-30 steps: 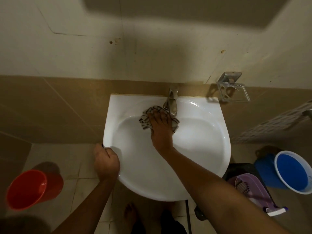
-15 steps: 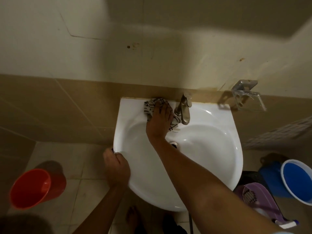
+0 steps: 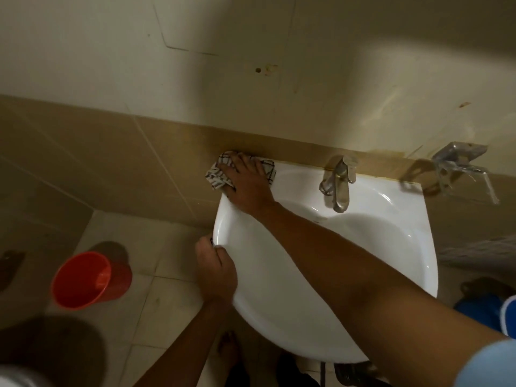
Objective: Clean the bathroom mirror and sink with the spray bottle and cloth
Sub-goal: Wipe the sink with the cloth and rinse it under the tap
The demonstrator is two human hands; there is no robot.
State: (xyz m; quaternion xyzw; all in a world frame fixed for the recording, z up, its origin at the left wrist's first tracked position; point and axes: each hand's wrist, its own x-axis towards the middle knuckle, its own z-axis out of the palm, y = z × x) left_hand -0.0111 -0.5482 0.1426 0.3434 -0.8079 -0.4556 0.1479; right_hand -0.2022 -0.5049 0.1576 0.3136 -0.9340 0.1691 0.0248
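Observation:
The white sink (image 3: 279, 308) hangs on the tan tiled wall, seen from above. A black-and-white checked cloth (image 3: 214, 176) lies on its back left corner against the wall. My right hand (image 3: 247, 185) lies flat on the cloth with fingers spread and presses it down. My left hand (image 3: 216, 272) grips the sink's left rim, fingers curled over the edge. The metal tap (image 3: 337, 182) stands at the back middle, right of my right hand. No spray bottle or mirror shows.
A red bucket (image 3: 86, 280) stands on the floor tiles left of the sink. A clear soap holder (image 3: 458, 169) is fixed to the wall right of the tap. Something blue (image 3: 480, 308) sits low on the right. My bare foot (image 3: 227, 350) is under the sink.
My right hand slid the cloth from beside the tap leftward along the back ledge to the sink's back left corner. My left hand kept its grip on the rim. The view shifted left.

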